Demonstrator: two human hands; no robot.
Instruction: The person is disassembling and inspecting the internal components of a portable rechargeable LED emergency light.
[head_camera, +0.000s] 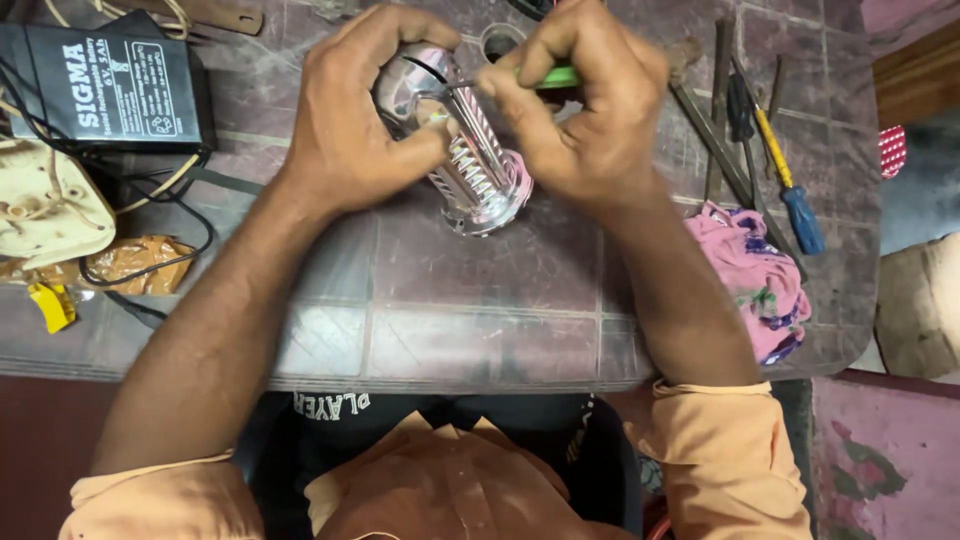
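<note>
A: Left side of the bench?
B: Black battery block (115, 85) sat at ten o'clock, cream casing (45, 205) below it, wires trailing toward the near edge of the tiled table (450, 340).

A: Centre?
B: Left hand (350, 120) was wrapped around a shiny ribbed reflector (480, 165), fingers clamped on it, at twelve o'clock. Right hand (585, 105) was pinched shut on a green-handled tool (555, 77), tip touching the reflector.

A: Room to move?
B: Bare tiles at six o'clock, between the forearms, out to the table edge.

A: Right side?
B: Blue-handled screwdriver (790, 195) and dark rods (720, 130) at two o'clock; pink cloth (760, 280) at three, near the right edge.
</note>
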